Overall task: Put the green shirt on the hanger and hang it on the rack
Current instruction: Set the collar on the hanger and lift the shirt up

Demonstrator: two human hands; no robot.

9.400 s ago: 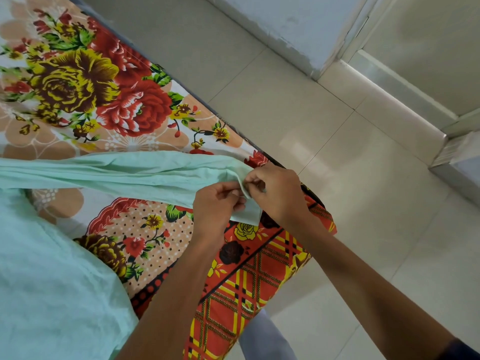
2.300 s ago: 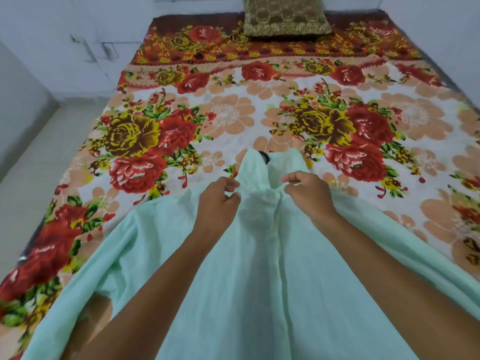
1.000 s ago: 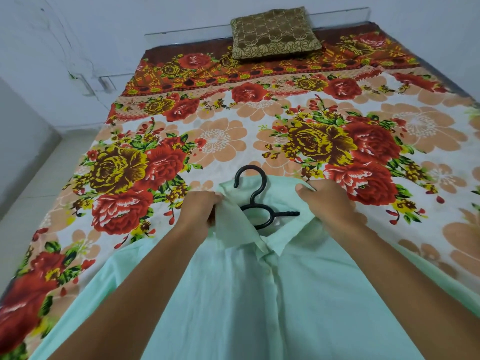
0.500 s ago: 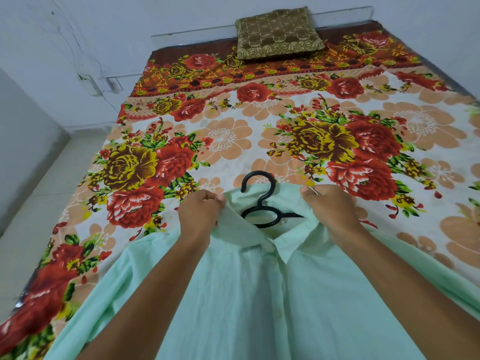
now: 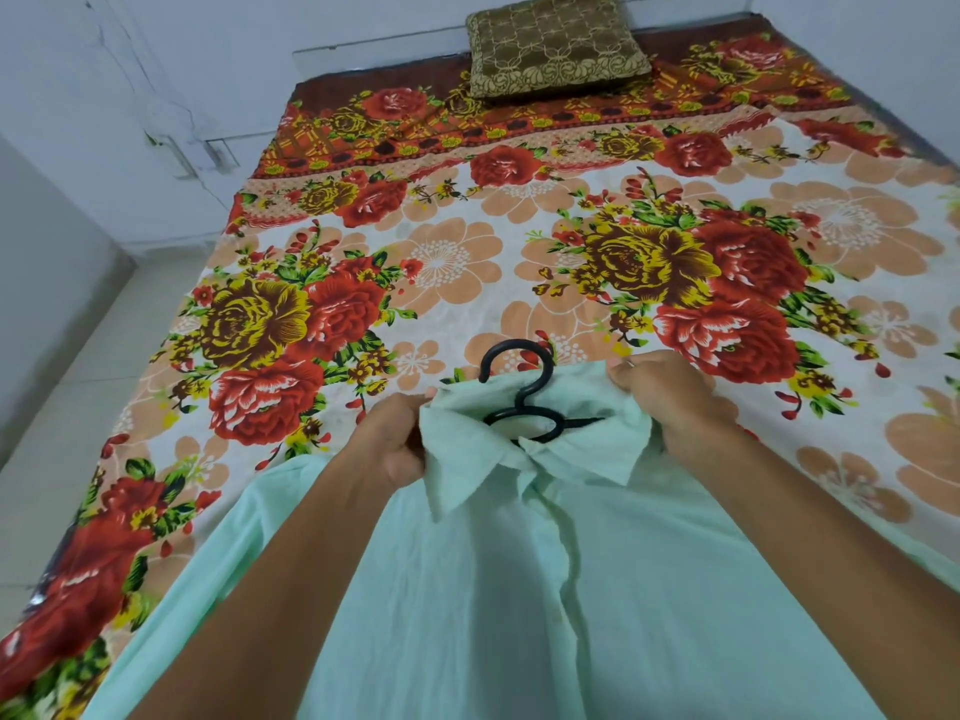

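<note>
One green shirt [image 5: 519, 589], one hanger [image 5: 524, 407] (black), two gripping hands: left hand [image 5: 397, 441], right hand [image 5: 670, 394].

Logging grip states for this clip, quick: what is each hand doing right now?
Left hand: closed, gripping the left side of the green shirt collar.
Right hand: closed, gripping the collar's right side beside the hanger.

Floral bedsheet [image 5: 457, 262], brown patterned pillow [image 5: 556, 41], tiled floor [image 5: 78, 407]
</note>
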